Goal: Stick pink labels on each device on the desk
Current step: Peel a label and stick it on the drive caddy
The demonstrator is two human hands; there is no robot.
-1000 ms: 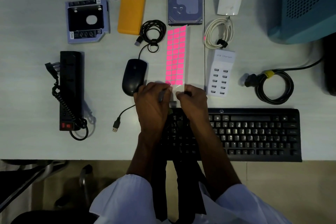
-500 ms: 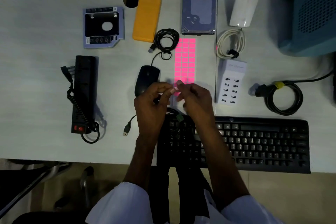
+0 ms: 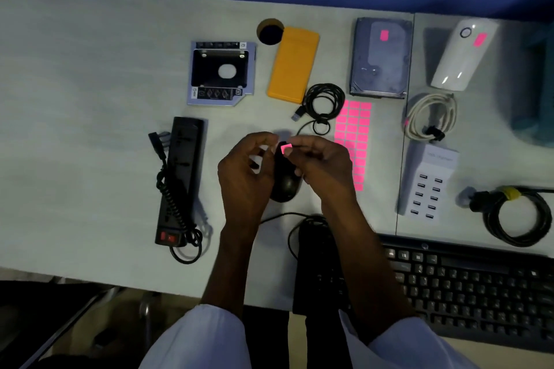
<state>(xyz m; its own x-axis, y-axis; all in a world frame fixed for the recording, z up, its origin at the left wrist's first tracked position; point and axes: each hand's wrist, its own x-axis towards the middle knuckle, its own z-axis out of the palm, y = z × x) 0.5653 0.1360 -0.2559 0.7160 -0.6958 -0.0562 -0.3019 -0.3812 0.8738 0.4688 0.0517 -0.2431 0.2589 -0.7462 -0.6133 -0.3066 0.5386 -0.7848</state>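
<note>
My right hand [image 3: 322,163] pinches a single pink label [image 3: 286,148] between thumb and finger, just above the black mouse [image 3: 284,184]. My left hand [image 3: 245,171] hovers beside it with fingers curled, touching the label's left edge. The pink label sheet [image 3: 353,135] lies right of my hands. The hard drive [image 3: 380,58] and the white device [image 3: 461,54] each carry a pink label. The orange case [image 3: 293,64], drive caddy [image 3: 220,72], power strip [image 3: 180,177], USB charger [image 3: 428,180] and keyboard [image 3: 467,284] show no label.
A coiled black USB cable [image 3: 325,99] lies above the mouse, a white coiled cable [image 3: 431,117] above the charger, a black coiled cable [image 3: 515,216] at right. A teal box [image 3: 533,84] stands at the far right. The desk's front edge [image 3: 90,274] is near me.
Both hands lifted off the label sheet's lower end and shifted left over the mouse. A single pink label is now held between the fingertips. The camera view moved closer and left.
</note>
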